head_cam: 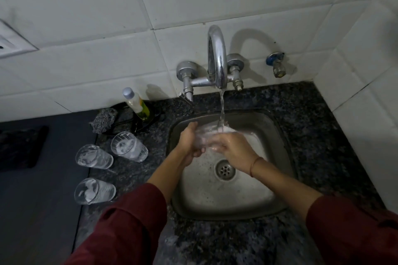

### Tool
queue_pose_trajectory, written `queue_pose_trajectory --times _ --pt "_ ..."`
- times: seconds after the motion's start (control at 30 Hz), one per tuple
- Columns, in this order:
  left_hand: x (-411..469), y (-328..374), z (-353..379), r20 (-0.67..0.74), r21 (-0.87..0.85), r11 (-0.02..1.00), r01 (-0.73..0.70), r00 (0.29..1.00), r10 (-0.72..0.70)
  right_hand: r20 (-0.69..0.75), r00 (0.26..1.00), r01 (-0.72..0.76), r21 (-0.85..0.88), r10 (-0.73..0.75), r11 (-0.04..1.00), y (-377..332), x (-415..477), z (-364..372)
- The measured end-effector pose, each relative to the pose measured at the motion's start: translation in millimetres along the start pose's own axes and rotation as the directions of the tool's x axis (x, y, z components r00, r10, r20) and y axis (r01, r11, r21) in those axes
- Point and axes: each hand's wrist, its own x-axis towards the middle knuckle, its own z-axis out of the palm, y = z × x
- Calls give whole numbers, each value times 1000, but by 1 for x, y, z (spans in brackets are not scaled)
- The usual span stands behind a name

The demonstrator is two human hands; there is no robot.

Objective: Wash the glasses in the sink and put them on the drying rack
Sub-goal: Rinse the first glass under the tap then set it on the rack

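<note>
A clear glass (207,135) lies roughly on its side over the back half of the sink (215,198), held in the air directly under a stream of water (221,109) that falls from the curved chrome faucet (216,56) and splashes on its upper side. The left hand (190,143) cups the glass from the left, its fingers curled round the wall. The right hand (235,148) grips the other end, fingers bent close together against the glass; the glare of the water makes it hard to tell whether any fingertip reaches inside. A thin thread (255,165) circles the right wrist, and both forearms come out of dark red sleeves (129,232). Below the hands the steel basin is wet and speckled, with the round drain (225,170) near its middle. On the speckled dark counter (323,135) to the left of the sink stand three more glasses, all streaked with white foam: the rear glass (129,146) nearest the sink, the middle glass (93,156) just beside it further left, and the front glass (94,191) closer to the person. Behind them a grey wire scrubber (103,120) and a bottle (136,103) of yellow-green liquid with a pale cap rest on a dark shallow dish (150,120) against the white wall tiles (86,66). A small valve (276,63) with a blue handle sticks out of the wall to the right of the faucet, and a dark mat (21,146) lies at the far left.
</note>
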Motion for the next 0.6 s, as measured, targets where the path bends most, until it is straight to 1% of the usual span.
queue_pose_trajectory --times 0.03,0.07,0.1,0.13,0.17,0.2,0.23,0.27,0.3,0.33,0.37,0.4,0.43,0.47,0.5,0.53,0.57,0.6 --pt "0 2 -4 47 10 997 78 996 -79 5 1000 16 -87 -16 996 4 -2 3" --pt "-1 2 -5 89 9 994 106 990 -107 -12 1000 -17 -56 16 998 7 -3 5" --pt "-1 1 -4 118 -14 997 77 990 -74 -38 995 -89 89 93 992 4 -3 9" --pt "0 -3 -2 118 -62 998 -8 993 15 -61 977 -176 319 206 931 -2 -1 11" --pt "0 -6 3 91 -100 989 -112 989 121 -59 945 -237 555 323 797 -6 1 11" --pt "0 -7 6 42 -96 976 -194 979 199 -26 925 -250 710 380 658 -9 2 8" --pt "-1 -6 9 2 -62 972 -227 974 228 -6 930 -247 730 367 638 -9 2 6" --pt "-3 -2 11 -12 -14 980 -198 980 198 -11 953 -218 668 302 712 -8 0 3" --pt "-5 2 11 4 26 993 -117 993 117 -29 979 -162 478 199 864 -5 -2 2" --pt "-4 6 8 56 51 999 -16 998 13 -4 995 -99 266 104 959 -3 -4 1" --pt "-5 10 5 114 65 996 53 992 -60 5 999 -47 102 46 994 1 -4 3" --pt "-5 12 4 153 48 997 60 986 -66 -23 999 -43 57 44 997 2 -4 4" --pt "-5 10 6 154 2 1000 7 988 -7 -71 994 -73 135 83 988 -1 -3 6" --pt "-3 7 9 119 -63 993 -102 987 109 -104 978 -137 343 182 929 -6 0 8" --pt "-4 3 13 60 -103 967 -232 969 239 -88 948 -192 603 304 774 -11 3 7" --pt "-3 -1 16 -1 -103 935 -340 940 342 -35 925 -213 778 379 591 -15 5 4" --pt "-3 -3 18 -36 -87 913 -399 917 397 -6 924 -213 823 383 527 -16 6 2" --pt "-4 -1 18 -43 -65 920 -387 922 385 -21 939 -199 779 342 594 -13 5 2"
